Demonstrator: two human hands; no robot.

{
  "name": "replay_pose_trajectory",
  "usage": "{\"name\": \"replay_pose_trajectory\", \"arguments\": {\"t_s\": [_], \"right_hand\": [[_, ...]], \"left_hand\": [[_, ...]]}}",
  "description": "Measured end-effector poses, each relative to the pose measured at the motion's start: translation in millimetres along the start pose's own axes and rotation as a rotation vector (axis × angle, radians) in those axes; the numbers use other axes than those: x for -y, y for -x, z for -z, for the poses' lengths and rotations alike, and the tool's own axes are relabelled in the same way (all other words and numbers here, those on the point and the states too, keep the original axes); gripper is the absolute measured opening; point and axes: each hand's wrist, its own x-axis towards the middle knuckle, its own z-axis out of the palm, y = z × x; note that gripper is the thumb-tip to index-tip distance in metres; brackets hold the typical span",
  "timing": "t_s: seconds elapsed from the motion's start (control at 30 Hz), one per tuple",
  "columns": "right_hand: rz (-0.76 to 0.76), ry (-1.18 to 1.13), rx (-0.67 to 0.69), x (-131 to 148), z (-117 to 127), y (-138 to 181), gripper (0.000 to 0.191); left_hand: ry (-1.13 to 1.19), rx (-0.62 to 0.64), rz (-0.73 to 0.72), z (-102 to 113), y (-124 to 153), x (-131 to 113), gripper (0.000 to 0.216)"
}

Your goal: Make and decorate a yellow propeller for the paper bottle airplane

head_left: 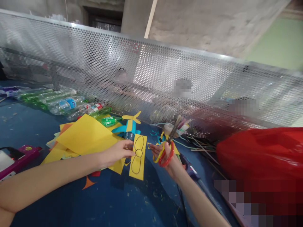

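My left hand (116,153) pinches the left edge of a yellow paper strip (138,156) with a black drawn outline, holding it upright above the blue table (113,198). My right hand (165,155) grips scissors (168,143) with red and yellow handles, fingers through the loops, blades pointing up and away. The blades are just right of the strip, not touching it.
A pile of yellow and orange paper sheets (82,135) lies at left. Plastic bottles (63,104) lie along a perforated metal fence (151,78). A blue-and-yellow paper craft (130,126), sticks (201,146), a red plastic bag (260,154) and a purple device (16,157) sit around.
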Motion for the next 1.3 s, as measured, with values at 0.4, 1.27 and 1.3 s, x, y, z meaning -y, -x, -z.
{"name": "replay_pose_trajectory", "arguments": {"t_s": [0.4,1.27,1.3], "right_hand": [[0.193,0.205,-0.033,-7,-47,40,0.045],[0.256,0.962,0.257,21,-46,73,0.047],[0.253,0.924,0.253,20,-46,73,0.045]], "left_hand": [[0.212,0.008,0.028,-14,-2,0,0.018],[-0.501,-0.211,-0.295,19,-8,-33,0.037],[-0.52,-0.207,-0.312,20,-8,-34,0.038]]}}
